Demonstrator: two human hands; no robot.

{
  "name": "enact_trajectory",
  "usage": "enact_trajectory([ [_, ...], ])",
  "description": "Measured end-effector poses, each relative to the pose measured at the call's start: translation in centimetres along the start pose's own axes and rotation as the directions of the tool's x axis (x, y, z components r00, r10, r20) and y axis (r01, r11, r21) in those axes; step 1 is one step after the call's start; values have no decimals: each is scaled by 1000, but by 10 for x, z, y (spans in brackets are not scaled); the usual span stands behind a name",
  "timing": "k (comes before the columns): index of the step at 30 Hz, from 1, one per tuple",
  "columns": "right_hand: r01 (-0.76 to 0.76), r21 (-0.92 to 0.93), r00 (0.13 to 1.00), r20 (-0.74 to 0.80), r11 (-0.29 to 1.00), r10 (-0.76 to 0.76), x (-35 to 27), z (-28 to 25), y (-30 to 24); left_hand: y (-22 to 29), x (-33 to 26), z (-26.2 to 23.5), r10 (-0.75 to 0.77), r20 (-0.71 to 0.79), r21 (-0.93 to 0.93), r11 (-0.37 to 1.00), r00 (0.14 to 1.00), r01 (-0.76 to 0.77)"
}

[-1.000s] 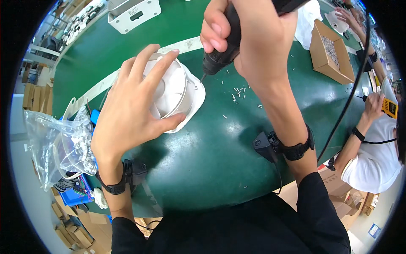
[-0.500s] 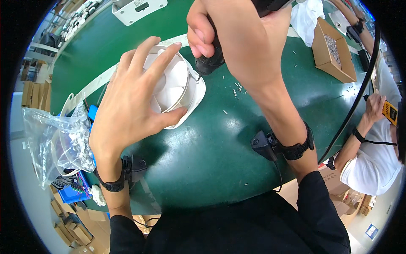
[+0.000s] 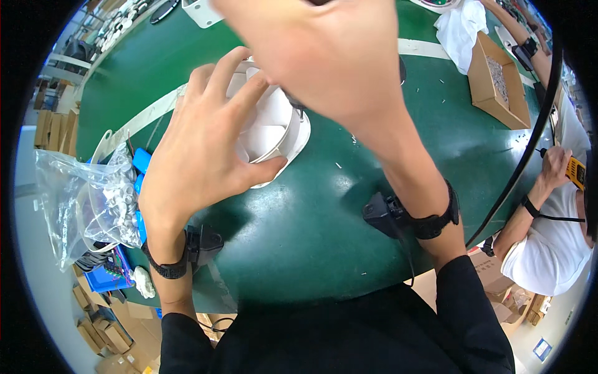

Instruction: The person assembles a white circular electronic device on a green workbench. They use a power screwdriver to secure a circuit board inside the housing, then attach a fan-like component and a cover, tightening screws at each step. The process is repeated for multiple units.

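A white round plastic housing (image 3: 277, 118) with inner dividers sits on the green table. My left hand (image 3: 199, 137) spans it, fingers over the far rim and thumb pressed along the near right side. Above its right edge is my right hand (image 3: 330, 59), closed around a black power screwdriver (image 3: 295, 100). Only the tool's dark nose and a dark bit of it beyond my wrist show, since my hand covers the rest. The tip points down at the housing's right flange. A few small screws (image 3: 339, 166) lie scattered to the right of the housing.
At the left edge stands a clear bag (image 3: 93, 206) of white parts, beside a blue tray (image 3: 106, 277) with wires. A cardboard box (image 3: 498, 87) of screws and a white cloth bag (image 3: 458, 34) are far right. A black cable (image 3: 517, 156) hangs near a co-worker holding a yellow device (image 3: 574, 171).
My right hand has swung left over the housing and turned, now hiding most of the screwdriver. The left hand keeps its hold, and the view has shifted slightly.
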State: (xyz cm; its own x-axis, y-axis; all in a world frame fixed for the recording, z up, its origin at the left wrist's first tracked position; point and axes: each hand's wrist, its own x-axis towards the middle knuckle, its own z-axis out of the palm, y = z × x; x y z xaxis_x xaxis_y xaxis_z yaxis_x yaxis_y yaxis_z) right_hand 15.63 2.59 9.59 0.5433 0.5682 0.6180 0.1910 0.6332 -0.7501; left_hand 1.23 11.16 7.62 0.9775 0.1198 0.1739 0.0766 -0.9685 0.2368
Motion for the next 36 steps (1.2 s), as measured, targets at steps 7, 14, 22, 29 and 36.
enact_trajectory([
  [7, 15, -274, 997, -64, 962, -34, -3, 15, -24, -4, -3, -3, -6, -3, -75, 997, 1000, 5],
  [14, -279, 159, 943, -143, 947, 301, 9, -19, -31, -13, -8, -19, 18, 64, -19, 1000, 998, -17],
  [22, -253, 66, 951, -166, 965, 261, 0, -6, -2, -16, -10, -20, -141, 80, -91, 985, 987, 148],
  [29, -201, 41, 955, -213, 979, 205, 6, -22, -6, -17, -9, -29, -98, 132, -138, 984, 986, 116],
  [36, -95, 197, 990, -80, 976, 112, 5, -15, -3, -19, -4, -15, 5, 100, -124, 992, 995, 7],
])
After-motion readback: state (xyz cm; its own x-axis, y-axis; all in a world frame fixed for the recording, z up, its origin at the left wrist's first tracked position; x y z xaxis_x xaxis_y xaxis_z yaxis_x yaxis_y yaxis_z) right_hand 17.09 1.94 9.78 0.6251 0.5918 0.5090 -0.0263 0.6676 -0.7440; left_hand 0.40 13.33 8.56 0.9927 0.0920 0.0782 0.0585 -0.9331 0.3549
